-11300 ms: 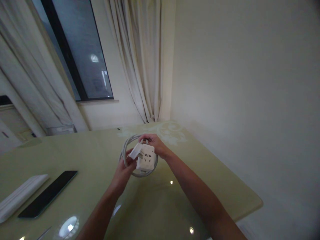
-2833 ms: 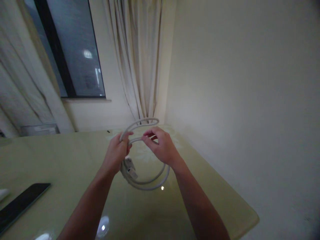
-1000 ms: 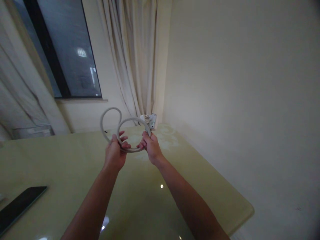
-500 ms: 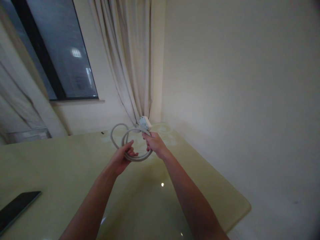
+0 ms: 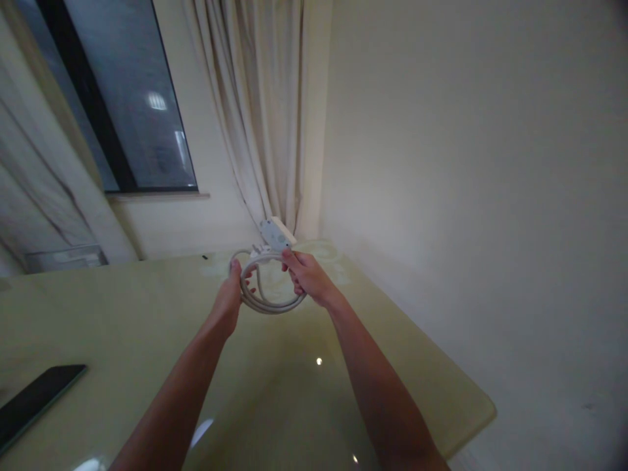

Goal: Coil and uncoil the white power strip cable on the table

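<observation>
A grey-white power cord (image 5: 273, 309) is looped into a round coil between my two hands, above the table. My left hand (image 5: 232, 294) is closed round the coil's left side, its thumb up and fingertips showing inside the loop. My right hand (image 5: 307, 275) grips the coil's upper right, beside a white power strip (image 5: 277, 233) that sticks up beyond the fingers. A white plug (image 5: 260, 250) shows at the top of the coil. Whether the right hand also holds the strip itself is hidden.
The pale green glossy table (image 5: 122, 320) meets the wall (image 5: 441, 196) on the right. A dark flat device (image 5: 39, 399) lies at the left. A small black piece (image 5: 205, 257) lies near the back edge. Curtains (image 5: 267, 131) hang behind, beside a window (image 5: 142, 104).
My left hand has shifted to the coil's left side and turned more upright. The loose left loop has drawn in, and more of the power strip shows, with the plug now visible.
</observation>
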The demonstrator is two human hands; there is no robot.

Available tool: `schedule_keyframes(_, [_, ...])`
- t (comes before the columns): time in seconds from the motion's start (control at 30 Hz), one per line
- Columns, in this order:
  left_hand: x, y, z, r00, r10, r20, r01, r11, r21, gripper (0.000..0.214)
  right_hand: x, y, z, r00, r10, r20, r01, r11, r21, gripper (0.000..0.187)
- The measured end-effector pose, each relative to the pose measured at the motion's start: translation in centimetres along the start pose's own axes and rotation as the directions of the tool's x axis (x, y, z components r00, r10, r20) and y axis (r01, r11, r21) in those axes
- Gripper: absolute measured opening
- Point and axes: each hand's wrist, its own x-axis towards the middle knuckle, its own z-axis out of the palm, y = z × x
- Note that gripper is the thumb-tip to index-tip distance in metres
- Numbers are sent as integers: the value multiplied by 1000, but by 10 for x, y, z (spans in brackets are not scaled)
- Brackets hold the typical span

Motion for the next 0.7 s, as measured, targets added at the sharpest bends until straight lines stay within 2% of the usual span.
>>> schedule_keyframes(0.1, [4,2,-5,997,71,-3,-71,997,-27,45,-1,-2,4,999,-17,32,23,984,-179,63])
schedule_keyframes(0.23, [5,2,-5,970,218,109,-212,975,-69,54,-3,-4,6,996,-7,94,44,918,-394,68])
schedule_keyframes(0.3, [6,-1,-4,948,280,149,-276,960,-47,64,-4,-6,5,993,12,119,42,896,-443,71])
schedule_keyframes(0.4, [7,-5,-3,932,339,128,-343,939,10,72,-6,-9,3,985,65,158,14,889,-458,71])
schedule_keyframes(0.5, [8,-6,-5,936,324,141,-334,941,54,75,-6,-8,1,988,56,141,11,902,-431,66])
schedule_keyframes(0.6, [11,-11,-7,948,227,221,-252,963,92,77,1,1,-4,1000,10,17,-3,940,-340,54])
schedule_keyframes(0.7, [17,-29,-7,953,134,271,-186,966,178,80,12,19,-17,991,43,-127,-71,970,-232,48])
